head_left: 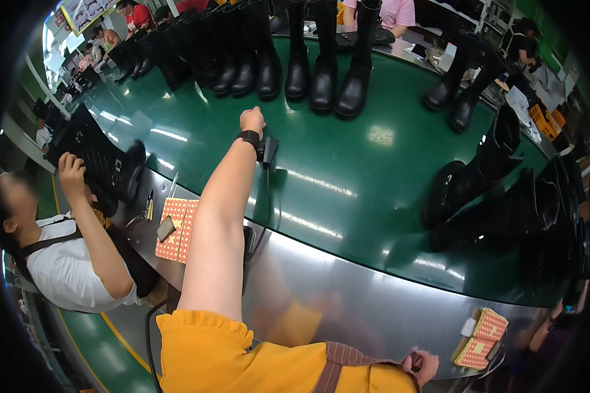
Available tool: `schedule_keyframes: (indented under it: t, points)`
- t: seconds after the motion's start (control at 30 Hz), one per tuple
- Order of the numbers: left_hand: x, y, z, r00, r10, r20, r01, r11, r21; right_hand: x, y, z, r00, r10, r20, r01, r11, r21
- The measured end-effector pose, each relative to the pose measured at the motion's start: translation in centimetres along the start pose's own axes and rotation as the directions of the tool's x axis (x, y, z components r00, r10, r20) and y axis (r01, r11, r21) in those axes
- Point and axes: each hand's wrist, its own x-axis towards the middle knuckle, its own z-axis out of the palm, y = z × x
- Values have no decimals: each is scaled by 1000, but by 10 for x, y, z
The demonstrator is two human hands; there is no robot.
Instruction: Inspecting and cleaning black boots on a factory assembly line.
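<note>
My left arm stretches over the green work surface (347,150), with a dark band and a small black device at the wrist. My left hand (252,120) is curled into a fist, with nothing showing in it. Just beyond it, apart from it, stands a row of tall black boots (269,84). Three more black boots (323,85) stand to the right of that row. Low on the right, my right hand (426,367) is closed beside my brown apron strap (357,354). Something dark shows between its fingers, too unclear to name.
A steel ledge (308,281) runs along the near side. Red-dotted cards (170,245) with a grey block lie left of my arm; another stack (482,337) lies right. Black boots (469,177) lean at right. A co-worker (78,262) at left handles a boot (101,157).
</note>
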Motion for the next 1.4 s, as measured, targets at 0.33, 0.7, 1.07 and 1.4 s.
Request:
schedule_keyframes:
  t: [0.33,0.7,1.07,1.4]
  points:
    - [100,9,68,995,-79,-58,63,968,-245,8,-6,-7,986,89,138,-84,996,-42]
    - [43,36,13,916,-299,266,296,954,51,6,-2,-8,971,146,189,-130,987,-97]
    - [-110,42,-76,807,-417,418,418,904,94,9,-5,-8,999,34,26,-35,999,30]
    - [-212,48,-63,644,-331,690,657,701,-277,9,5,-38,1000,29,3,-29,985,172]
